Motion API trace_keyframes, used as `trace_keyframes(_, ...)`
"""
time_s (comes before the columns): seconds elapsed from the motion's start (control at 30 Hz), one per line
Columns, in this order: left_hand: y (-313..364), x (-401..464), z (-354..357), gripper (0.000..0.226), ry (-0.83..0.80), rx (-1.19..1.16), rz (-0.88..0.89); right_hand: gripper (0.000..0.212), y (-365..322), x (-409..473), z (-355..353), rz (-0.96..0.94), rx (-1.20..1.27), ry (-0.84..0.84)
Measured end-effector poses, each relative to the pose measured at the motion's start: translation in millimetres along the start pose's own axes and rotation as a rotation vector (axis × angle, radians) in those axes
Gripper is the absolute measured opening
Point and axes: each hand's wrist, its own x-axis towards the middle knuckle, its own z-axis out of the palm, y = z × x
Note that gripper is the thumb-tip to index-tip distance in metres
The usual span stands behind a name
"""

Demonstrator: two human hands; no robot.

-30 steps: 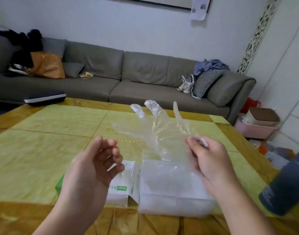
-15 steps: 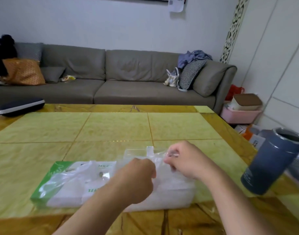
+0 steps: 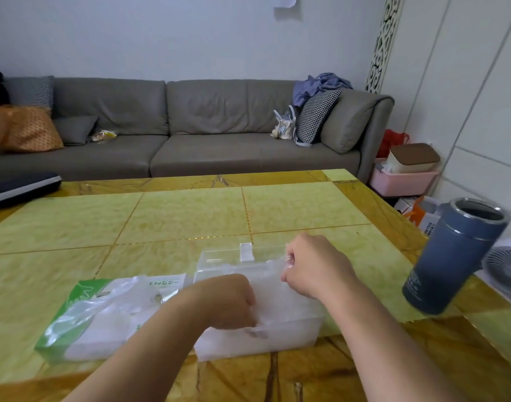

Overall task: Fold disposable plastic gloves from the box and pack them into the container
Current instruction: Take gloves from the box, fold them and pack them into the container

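Step in hand: judged from the pose, a glove is being laid flat or pressed down over the container.
Glove: a clear plastic glove (image 3: 273,281) lies stretched over the top of the clear container (image 3: 277,340), low centre of the frame; its outline is hard to make out against the plastic below.
Left hand: the left hand (image 3: 228,303) sits knuckles-up at the near-left part of the container top, fingers curled down; it appears to be gripping the film, though the fingertips are hidden.
Right hand: the right hand (image 3: 312,268) is at the far-right corner, fingers bunched and pinching the glove's edge.
Key relation: the film runs diagonally between the two hands, from near-left to far-right, so its long axis lies along that line; both hands are already on it and neither has to reach.
Box: the green-and-white glove box (image 3: 74,323) lies just left of the container, loose film spilling from its opening; the left hand is the nearer one to it.
Bench: yellow tiled bench (image 3: 190,216).
Also there: a blue-grey tumbler (image 3: 454,256) stands at the right edge, well apart from the hands.
Risk: thin film may slip or crumple rather than crease.
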Motion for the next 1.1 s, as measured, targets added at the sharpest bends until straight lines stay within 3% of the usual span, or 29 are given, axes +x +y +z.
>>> trace_keyframes(0.1,3,5,1,0.019,-0.01,0.036,-0.04,0.02,-9,-10,-13,-0.002,-0.048,0.056)
trace_keyframes(0.2,9,7,3,0.018,0.004,0.107,-0.04,0.009,-31,-26,-29,-0.127,0.032,0.113)
trace_keyframes(0.3,13,8,7,0.013,-0.008,0.154,-0.017,0.01,-50,-38,-23,-0.149,0.19,-0.121)
trace_keyframes(0.5,6,1,2,0.032,-0.052,0.135,0.02,0.01,-41,-23,3,-0.06,0.014,-0.388)
trace_keyframes(0.63,4,3,2,0.027,0.155,0.161,-0.007,0.034,-39,-10,14,-0.046,-0.087,-0.463)
trace_keyframes(0.73,9,7,6,0.016,0.3,0.158,-0.005,0.014,-45,-4,19,-0.016,-0.155,-0.588)
trace_keyframes(0.83,9,12,12,0.003,0.227,0.107,-0.042,0.007,-46,-1,20,-0.064,-0.188,-0.663)
trace_keyframes(0.97,4,15,13,0.009,0.088,0.03,-0.06,0.052,-45,-4,13,-0.161,-0.175,-0.717)
trace_keyframes(1.03,4,15,9,0.021,0.008,0.04,-0.066,0.054,-44,-3,13,-0.2,-0.157,-0.732)
trace_keyframes(1.1,5,16,6,0.017,-0.054,0.095,-0.048,0.051,-43,-1,15,-0.217,-0.147,-0.745)
